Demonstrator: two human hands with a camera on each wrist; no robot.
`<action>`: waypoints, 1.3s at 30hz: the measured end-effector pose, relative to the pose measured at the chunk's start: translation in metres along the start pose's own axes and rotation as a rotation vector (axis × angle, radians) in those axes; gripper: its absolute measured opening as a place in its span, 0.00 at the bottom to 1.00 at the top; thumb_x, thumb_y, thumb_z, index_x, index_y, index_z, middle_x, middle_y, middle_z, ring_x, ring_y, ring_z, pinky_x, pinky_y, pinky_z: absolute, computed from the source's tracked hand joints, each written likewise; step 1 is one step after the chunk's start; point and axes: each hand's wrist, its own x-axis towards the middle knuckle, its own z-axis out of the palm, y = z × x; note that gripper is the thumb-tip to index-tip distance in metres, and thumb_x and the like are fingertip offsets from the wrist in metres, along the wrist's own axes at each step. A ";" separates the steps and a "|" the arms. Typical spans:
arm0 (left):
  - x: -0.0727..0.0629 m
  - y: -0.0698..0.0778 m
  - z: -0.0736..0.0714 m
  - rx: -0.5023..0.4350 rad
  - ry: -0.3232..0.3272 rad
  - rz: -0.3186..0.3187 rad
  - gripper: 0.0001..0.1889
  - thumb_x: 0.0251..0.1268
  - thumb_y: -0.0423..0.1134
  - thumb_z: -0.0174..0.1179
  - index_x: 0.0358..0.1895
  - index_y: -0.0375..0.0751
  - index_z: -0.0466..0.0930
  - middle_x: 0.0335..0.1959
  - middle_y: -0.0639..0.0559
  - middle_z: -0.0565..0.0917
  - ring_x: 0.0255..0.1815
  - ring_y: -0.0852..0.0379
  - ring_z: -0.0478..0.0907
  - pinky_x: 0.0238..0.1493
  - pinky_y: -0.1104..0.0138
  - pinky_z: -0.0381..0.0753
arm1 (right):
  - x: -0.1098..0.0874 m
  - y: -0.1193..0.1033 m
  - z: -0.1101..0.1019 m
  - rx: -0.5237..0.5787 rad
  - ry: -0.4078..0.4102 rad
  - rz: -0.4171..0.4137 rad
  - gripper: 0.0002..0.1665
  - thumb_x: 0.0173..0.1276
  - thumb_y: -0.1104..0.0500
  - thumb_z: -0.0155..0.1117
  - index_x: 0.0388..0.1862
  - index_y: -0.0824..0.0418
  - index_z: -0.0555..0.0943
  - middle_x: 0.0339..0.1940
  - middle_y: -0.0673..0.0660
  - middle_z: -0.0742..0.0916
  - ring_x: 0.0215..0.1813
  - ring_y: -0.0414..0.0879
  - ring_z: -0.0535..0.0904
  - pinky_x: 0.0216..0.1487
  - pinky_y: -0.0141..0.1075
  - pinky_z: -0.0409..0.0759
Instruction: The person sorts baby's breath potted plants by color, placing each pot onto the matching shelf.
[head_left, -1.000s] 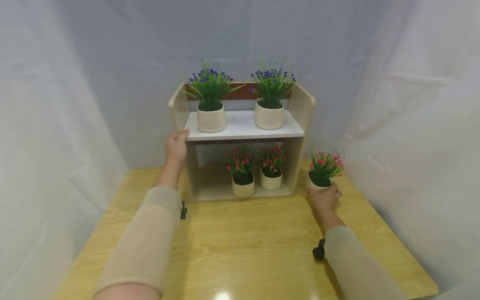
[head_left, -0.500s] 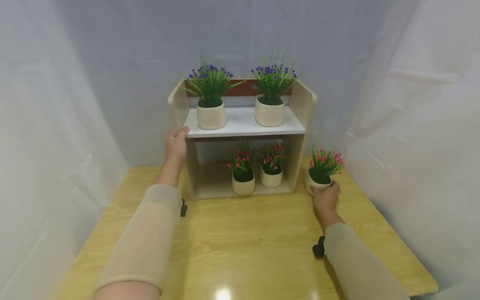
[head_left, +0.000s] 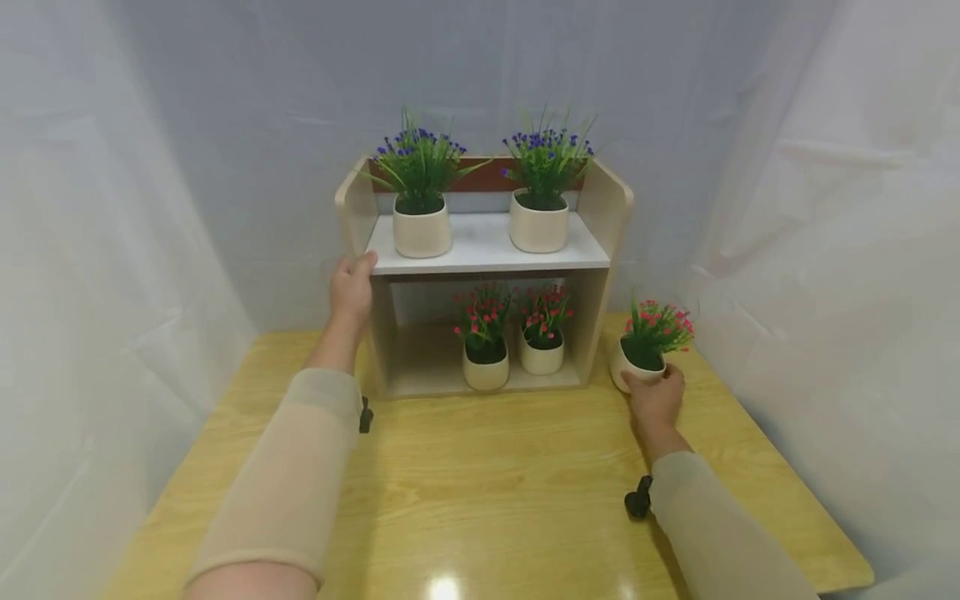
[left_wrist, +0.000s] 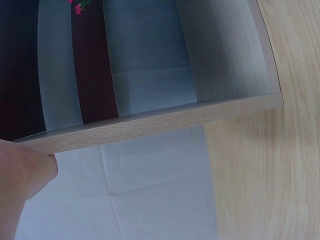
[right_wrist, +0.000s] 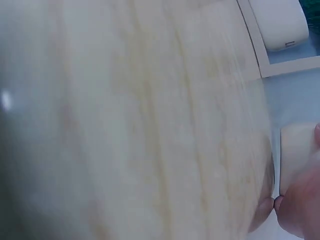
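In the head view my left hand [head_left: 351, 292] grips the left side panel of a two-tier wooden shelf [head_left: 480, 267], its thumb at the white upper board. The left wrist view shows part of that hand [left_wrist: 25, 172] on the panel edge [left_wrist: 165, 121]. At the shelf's right, my right hand [head_left: 658, 398] holds a cream flowerpot [head_left: 621, 372] of pink flowers [head_left: 657, 323], slightly tilted. Part of this pot [right_wrist: 296, 150] appears at the right wrist view's edge, with fingers against it. Whether its base touches the table is unclear.
Two cream pots of purple flowers [head_left: 422, 235] [head_left: 538, 230] stand on the upper board. Two pots of red-pink flowers [head_left: 486, 373] [head_left: 542, 358] stand on the lower board, right of centre. The wooden table [head_left: 480, 483] extends forward; pale sheeting [head_left: 825, 250] hangs around it.
The right hand and its flowerpot have shifted slightly to the right and nearer. The left hand stays on the side panel. The head view has tilted a little, moving the shelf slightly up in frame.
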 end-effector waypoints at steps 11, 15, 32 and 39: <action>-0.002 0.003 0.001 -0.016 0.000 0.012 0.34 0.84 0.57 0.51 0.80 0.38 0.66 0.85 0.42 0.66 0.86 0.47 0.60 0.91 0.53 0.53 | -0.017 -0.007 -0.004 0.168 0.051 -0.025 0.54 0.65 0.59 0.83 0.82 0.69 0.62 0.80 0.71 0.71 0.80 0.64 0.68 0.85 0.53 0.68; -0.002 0.003 0.000 -0.006 -0.002 0.000 0.35 0.84 0.58 0.50 0.82 0.39 0.64 0.86 0.43 0.64 0.88 0.46 0.58 0.92 0.52 0.52 | -0.022 -0.015 -0.003 0.193 0.063 -0.040 0.53 0.65 0.59 0.83 0.82 0.68 0.63 0.79 0.69 0.71 0.77 0.62 0.70 0.82 0.52 0.70; 0.001 -0.001 0.001 -0.018 0.017 0.008 0.33 0.82 0.56 0.52 0.77 0.34 0.68 0.82 0.39 0.69 0.84 0.45 0.63 0.90 0.52 0.55 | -0.057 -0.059 0.005 0.330 0.125 -0.113 0.48 0.61 0.62 0.84 0.76 0.65 0.68 0.69 0.59 0.73 0.56 0.45 0.72 0.52 0.28 0.75; 0.001 -0.002 0.001 -0.013 0.012 0.020 0.34 0.82 0.56 0.52 0.79 0.37 0.69 0.82 0.41 0.70 0.84 0.47 0.63 0.90 0.54 0.55 | -0.073 -0.076 0.003 0.386 0.135 -0.116 0.48 0.61 0.65 0.84 0.75 0.64 0.67 0.64 0.49 0.70 0.56 0.42 0.72 0.53 0.29 0.77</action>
